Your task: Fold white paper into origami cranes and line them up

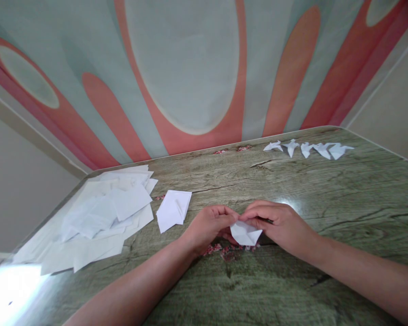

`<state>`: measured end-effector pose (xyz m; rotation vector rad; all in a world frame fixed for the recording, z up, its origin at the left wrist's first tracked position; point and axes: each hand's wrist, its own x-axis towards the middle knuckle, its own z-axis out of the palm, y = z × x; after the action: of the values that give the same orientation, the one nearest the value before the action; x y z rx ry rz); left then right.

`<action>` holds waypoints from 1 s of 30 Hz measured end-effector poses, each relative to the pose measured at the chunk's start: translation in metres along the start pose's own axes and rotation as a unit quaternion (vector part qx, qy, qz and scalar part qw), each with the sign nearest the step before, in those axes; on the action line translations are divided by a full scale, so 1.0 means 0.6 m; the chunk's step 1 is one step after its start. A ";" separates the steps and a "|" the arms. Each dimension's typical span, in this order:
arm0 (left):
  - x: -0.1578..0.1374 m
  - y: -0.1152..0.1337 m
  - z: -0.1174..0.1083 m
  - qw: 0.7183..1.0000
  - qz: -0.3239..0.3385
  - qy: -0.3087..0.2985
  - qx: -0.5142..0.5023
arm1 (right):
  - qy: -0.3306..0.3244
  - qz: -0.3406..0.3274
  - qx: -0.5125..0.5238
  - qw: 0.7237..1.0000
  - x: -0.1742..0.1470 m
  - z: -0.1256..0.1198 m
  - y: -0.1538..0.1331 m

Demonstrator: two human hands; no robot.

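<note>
A small folded piece of white paper [245, 234] is held between my two hands, just above the table near the front middle. My left hand [211, 225] pinches its upper left edge, with some fingers tucked underneath. From the other side, my right hand [277, 224] grips the top edge, thumb and fingertips close to those of the left. The fingertips partly cover the upper part of the paper. To the left of my left hand lies a small stack of white paper squares [173, 209], apart from it.
A large spread pile of white sheets [102, 213] covers the left of the wood-patterned table [224, 181]. Several folded white paper birds [305, 149] stand in a row at the back right. A patterned cloth wall [187, 68] rises behind the table's far edge.
</note>
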<state>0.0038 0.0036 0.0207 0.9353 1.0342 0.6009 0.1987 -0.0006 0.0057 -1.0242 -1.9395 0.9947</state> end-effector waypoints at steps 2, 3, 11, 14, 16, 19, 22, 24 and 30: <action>-0.001 0.001 0.003 1.000 0.006 0.015 0.024 | -0.007 0.041 0.013 0.999 0.001 -0.002 -0.003; -0.002 0.002 0.004 0.998 0.019 0.026 0.047 | -0.014 0.074 0.028 0.997 0.002 -0.004 -0.004; -0.020 0.004 0.018 0.931 0.162 0.096 0.312 | -0.058 0.187 0.051 0.979 0.003 -0.009 -0.014; -0.025 0.005 0.022 0.911 0.192 0.092 0.354 | -0.061 0.204 0.071 0.975 0.003 -0.008 -0.013; -0.025 0.005 0.023 0.905 0.201 0.090 0.364 | -0.065 0.213 0.078 0.972 0.002 -0.008 -0.014; -0.023 0.002 0.021 0.901 0.204 0.095 0.372 | -0.059 0.211 0.055 0.974 0.002 -0.007 -0.015; -0.017 -0.002 0.016 0.903 0.191 0.097 0.372 | -0.045 0.182 0.033 0.982 0.002 -0.004 -0.016; -0.014 -0.004 0.012 0.910 0.171 0.088 0.367 | -0.038 0.166 0.022 0.985 0.001 -0.003 -0.015; -0.011 -0.005 0.006 0.932 0.135 0.066 0.330 | -0.036 0.182 -0.015 0.982 0.004 -0.007 -0.016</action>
<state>0.0045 -0.0047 0.0219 1.6665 1.2689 0.5527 0.1982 -0.0011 0.0163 -1.4129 -1.8655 1.2180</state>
